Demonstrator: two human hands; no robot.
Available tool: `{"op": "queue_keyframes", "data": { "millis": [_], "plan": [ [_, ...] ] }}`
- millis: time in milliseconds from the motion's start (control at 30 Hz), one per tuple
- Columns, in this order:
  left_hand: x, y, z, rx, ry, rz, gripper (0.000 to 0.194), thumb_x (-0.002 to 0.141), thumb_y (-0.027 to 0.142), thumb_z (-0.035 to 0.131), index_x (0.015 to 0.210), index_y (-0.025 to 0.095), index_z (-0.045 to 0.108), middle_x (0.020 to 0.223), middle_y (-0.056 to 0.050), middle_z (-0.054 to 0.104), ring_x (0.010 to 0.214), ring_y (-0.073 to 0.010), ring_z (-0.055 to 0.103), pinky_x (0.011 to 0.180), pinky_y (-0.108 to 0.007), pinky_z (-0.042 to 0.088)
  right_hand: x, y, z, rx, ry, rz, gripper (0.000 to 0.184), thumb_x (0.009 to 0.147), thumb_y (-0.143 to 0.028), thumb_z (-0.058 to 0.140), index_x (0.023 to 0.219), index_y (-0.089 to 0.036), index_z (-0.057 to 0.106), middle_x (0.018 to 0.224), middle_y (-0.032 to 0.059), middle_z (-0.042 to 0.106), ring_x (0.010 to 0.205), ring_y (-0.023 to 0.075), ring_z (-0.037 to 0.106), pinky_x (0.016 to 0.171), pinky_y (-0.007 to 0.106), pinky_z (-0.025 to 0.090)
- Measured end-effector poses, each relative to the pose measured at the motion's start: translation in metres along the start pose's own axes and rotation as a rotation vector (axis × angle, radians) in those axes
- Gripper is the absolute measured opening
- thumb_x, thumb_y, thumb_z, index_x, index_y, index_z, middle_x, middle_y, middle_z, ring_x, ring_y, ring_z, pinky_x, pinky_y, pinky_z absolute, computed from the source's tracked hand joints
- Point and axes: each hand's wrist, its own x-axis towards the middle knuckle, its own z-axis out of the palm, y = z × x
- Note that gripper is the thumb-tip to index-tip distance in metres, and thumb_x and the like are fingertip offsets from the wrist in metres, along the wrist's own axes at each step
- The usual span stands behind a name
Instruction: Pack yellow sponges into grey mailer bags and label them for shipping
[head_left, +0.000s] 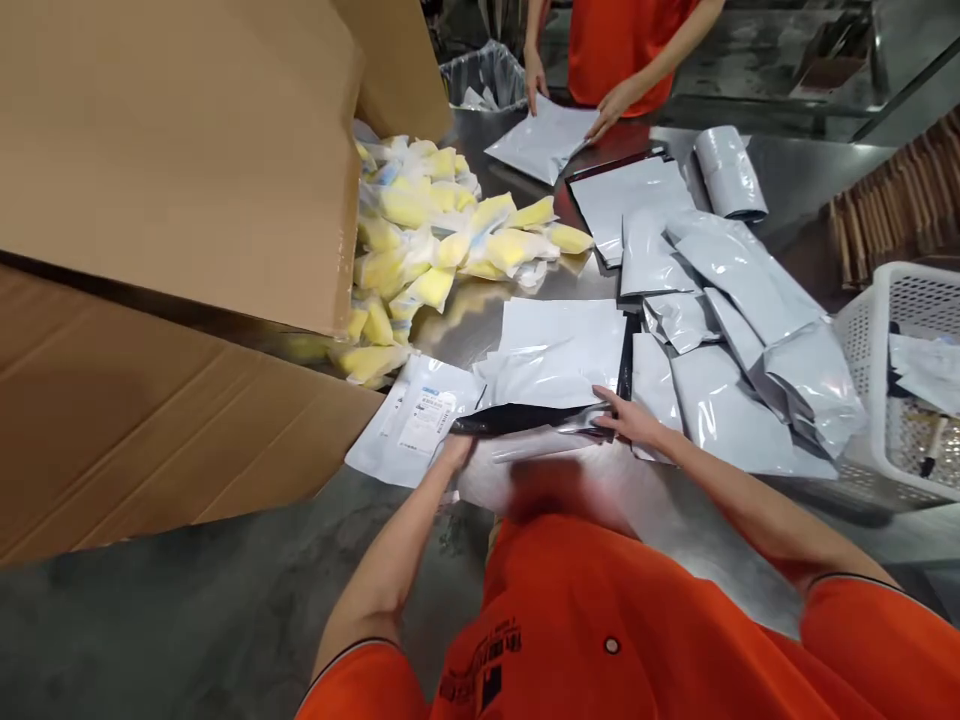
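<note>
A white plastic mailing bag (pixel 536 378) with a black lining lies in front of me on the metal table, its mouth gaping towards my body. My left hand (pixel 459 450) is closed at the left corner of that mouth, fingers mostly hidden by the black edge. On the right corner, my right hand (pixel 631 418) pinches the bag's edge between thumb and fingers. More flat white bags (pixel 562 318) lie beneath and behind it. Beside my left hand is a white bag with a printed label (pixel 426 420).
Yellow items in clear wrappers (pixel 450 235) spill from a large cardboard box (pixel 180 150) on the left. Filled white bags (pixel 742 330) are heaped right, near a white basket (pixel 862 370). Across the table (pixel 795 165), a co-worker's hands (pixel 619 108) hold a white bag (pixel 546 138).
</note>
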Motion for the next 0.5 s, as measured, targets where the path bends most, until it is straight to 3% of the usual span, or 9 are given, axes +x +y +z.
{"op": "queue_keyframes", "data": {
  "millis": [67,133,233,300,400,500],
  "plan": [
    [0.0,0.003,-0.001,0.036,-0.049,0.045,0.041,0.091,0.036,0.044,0.111,0.014,0.073,0.119,-0.01,0.073,0.119,-0.03,0.062,0.109,-0.048,0.044,0.003,-0.005,-0.004,-0.024,0.09,0.003,0.067,0.084,-0.026,0.053,0.148,-0.019,0.039,0.084,0.0034,0.066,0.07,0.0178,0.061,0.072,0.031,0.052],
    [0.0,0.005,-0.002,0.071,-0.103,0.091,0.041,0.093,0.034,0.043,0.118,0.017,0.071,0.121,-0.007,0.072,0.12,-0.0281,0.062,0.109,-0.044,0.045,0.002,-0.01,-0.009,-0.027,0.125,-0.12,0.06,0.083,-0.021,0.051,0.142,-0.019,0.047,0.1,0.0083,0.065,0.087,0.0202,0.063,0.081,0.033,0.052],
    [-0.004,0.005,0.0,0.121,-0.206,0.146,0.037,0.086,0.028,0.056,0.118,0.02,0.072,0.124,-0.004,0.071,0.124,-0.0268,0.06,0.113,-0.043,0.042,-0.009,-0.009,-0.012,-0.043,-0.037,-0.355,0.036,0.083,-0.022,0.054,0.117,-0.019,0.066,0.107,0.0105,0.063,0.097,0.0222,0.062,0.087,0.034,0.051],
    [-0.01,0.004,0.003,0.204,-0.307,0.208,0.037,0.075,0.017,0.066,0.11,0.025,0.076,0.13,-0.003,0.068,0.133,-0.0277,0.052,0.119,-0.046,0.032,-0.024,-0.003,-0.011,-0.099,-0.089,-0.394,0.028,0.086,-0.023,0.053,0.108,-0.019,0.07,0.105,0.0109,0.063,0.096,0.0227,0.062,0.086,0.034,0.051],
    [-0.018,0.006,0.008,0.422,-0.399,0.321,0.058,0.067,0.003,0.064,0.118,0.029,0.072,0.146,-0.003,0.054,0.145,-0.0291,0.037,0.122,-0.052,0.02,-0.047,0.007,-0.006,-0.238,-0.013,-0.379,0.035,0.089,-0.017,0.045,0.114,-0.019,0.069,0.114,0.0134,0.064,0.104,0.0259,0.06,0.09,0.04,0.049],
    [-0.02,0.013,0.015,0.443,-0.339,0.314,0.067,0.07,0.0,0.058,0.129,0.03,0.065,0.153,-0.004,0.045,0.147,-0.0281,0.033,0.121,-0.053,0.021,-0.06,0.006,-0.002,-0.285,0.033,-0.414,0.039,0.086,-0.012,0.045,0.115,-0.022,0.07,0.123,0.0127,0.064,0.116,0.0292,0.056,0.096,0.048,0.045]
  ]
}}
